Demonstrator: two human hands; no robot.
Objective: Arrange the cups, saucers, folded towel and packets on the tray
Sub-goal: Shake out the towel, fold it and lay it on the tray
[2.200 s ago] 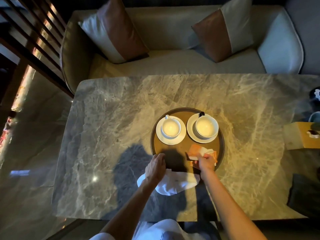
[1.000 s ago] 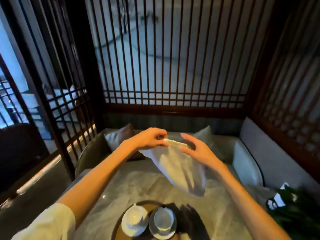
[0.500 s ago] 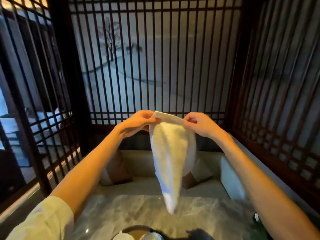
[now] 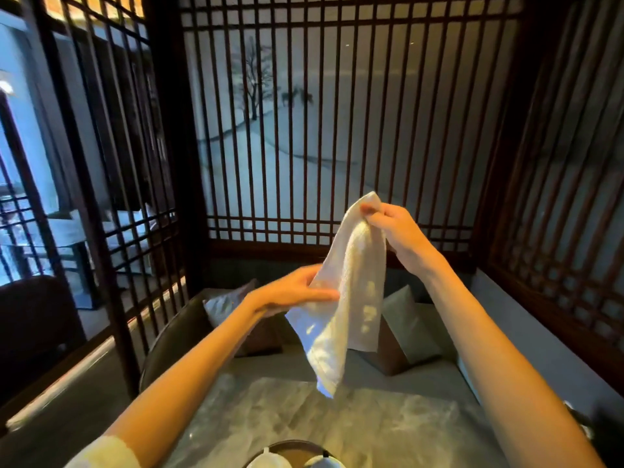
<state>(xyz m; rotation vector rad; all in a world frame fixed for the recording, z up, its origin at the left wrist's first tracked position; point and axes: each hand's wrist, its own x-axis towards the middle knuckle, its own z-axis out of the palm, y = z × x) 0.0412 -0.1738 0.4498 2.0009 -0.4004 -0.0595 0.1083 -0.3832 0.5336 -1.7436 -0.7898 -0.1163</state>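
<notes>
A white towel [image 4: 347,298] hangs unfolded in the air above the marble table [image 4: 337,420]. My right hand [image 4: 395,228] pinches its top corner, held high. Lower and to the left, my left hand [image 4: 297,292] reaches against the towel's left edge with its fingers stretched out along the cloth. At the bottom edge of the view the round brown tray [image 4: 290,447] shows only its far rim, with the tops of two white cups [image 4: 270,462] on it. The packets are out of view.
A sofa with cushions [image 4: 405,336] stands beyond the table's far edge. Dark wooden lattice screens [image 4: 304,130] close in the back and both sides. A dark chair back [image 4: 33,325] is at the left.
The towel was lifted from the table into the air. My left hand has let go of the top edge and dropped to the towel's left side; my right hand keeps the top corner.
</notes>
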